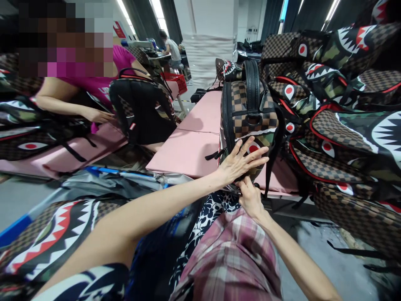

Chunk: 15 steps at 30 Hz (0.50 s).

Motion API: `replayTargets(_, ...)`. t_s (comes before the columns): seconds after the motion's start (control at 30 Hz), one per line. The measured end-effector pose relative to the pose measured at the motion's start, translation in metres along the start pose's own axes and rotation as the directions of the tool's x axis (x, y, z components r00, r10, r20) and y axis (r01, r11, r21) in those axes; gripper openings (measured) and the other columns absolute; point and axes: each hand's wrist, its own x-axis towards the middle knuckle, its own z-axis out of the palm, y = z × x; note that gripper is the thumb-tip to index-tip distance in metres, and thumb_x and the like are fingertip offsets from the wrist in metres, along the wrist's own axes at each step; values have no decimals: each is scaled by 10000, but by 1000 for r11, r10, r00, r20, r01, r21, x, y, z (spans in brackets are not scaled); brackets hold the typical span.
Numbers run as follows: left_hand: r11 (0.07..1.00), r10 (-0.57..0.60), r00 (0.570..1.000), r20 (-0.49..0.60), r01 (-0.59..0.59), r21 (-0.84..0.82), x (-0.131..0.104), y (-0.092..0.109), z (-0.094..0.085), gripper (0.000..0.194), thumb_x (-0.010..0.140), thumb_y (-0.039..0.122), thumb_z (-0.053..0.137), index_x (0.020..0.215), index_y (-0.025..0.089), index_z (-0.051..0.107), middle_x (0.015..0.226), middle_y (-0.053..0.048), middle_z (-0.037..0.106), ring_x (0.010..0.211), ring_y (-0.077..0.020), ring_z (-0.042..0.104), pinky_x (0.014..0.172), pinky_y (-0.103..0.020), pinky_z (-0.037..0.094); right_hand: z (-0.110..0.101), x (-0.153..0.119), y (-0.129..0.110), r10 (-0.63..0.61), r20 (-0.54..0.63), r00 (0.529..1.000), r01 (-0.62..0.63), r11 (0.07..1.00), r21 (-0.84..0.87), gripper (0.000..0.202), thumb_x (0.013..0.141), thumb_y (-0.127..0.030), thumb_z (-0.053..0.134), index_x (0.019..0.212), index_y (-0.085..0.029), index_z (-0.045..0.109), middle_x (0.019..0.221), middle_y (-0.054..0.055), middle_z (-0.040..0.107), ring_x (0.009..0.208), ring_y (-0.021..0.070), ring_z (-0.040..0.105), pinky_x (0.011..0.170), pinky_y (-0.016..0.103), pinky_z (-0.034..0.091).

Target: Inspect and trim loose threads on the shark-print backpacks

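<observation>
A brown checkered backpack [247, 100] with a black top handle and a red eye print stands upright on the pink table [188, 146] in front of me. My left hand [242, 161] lies on its side with the fingers spread, over the eye print. Lower down, at the bag's bottom edge near the table's front, my right hand [250, 196] is closed, its fingers pinched. Something small and dark shows at those fingertips, too hidden to name. A black strap hangs down the bag's right side.
Many similar shark-print backpacks [344, 150] are piled along the right. At lower left, another shark-print bag [59, 234] lies in a blue-edged container [19, 228]. Across from me a person in a pink top [125, 58] stands by a black backpack [140, 108]. A red crate [175, 81] is farther back.
</observation>
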Motion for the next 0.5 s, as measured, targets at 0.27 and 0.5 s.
replayTargets(0.27, 991, 26, 993, -117, -10, 135, 1, -1, 23, 713, 802, 127, 490, 1431, 271, 188, 1524, -48, 17, 1352, -337, 184, 1099, -545, 50, 3, -5, 6, -20, -89, 996, 35, 985, 170, 313, 768, -30, 415, 944, -177, 628, 887, 48, 564, 714, 130, 566, 573, 207, 406)
replayTargets(0.5, 997, 60, 994, -94, -55, 53, -14, -13, 11, 725, 781, 87, 487, 1430, 244, 206, 1519, -45, 94, 1371, -288, 139, 1118, -467, 100, -13, -3, 38, -44, 49, 998, 46, 998, -43, 430, 814, -75, 398, 1164, -256, 572, 1135, 50, 583, 769, 134, 592, 547, 211, 380)
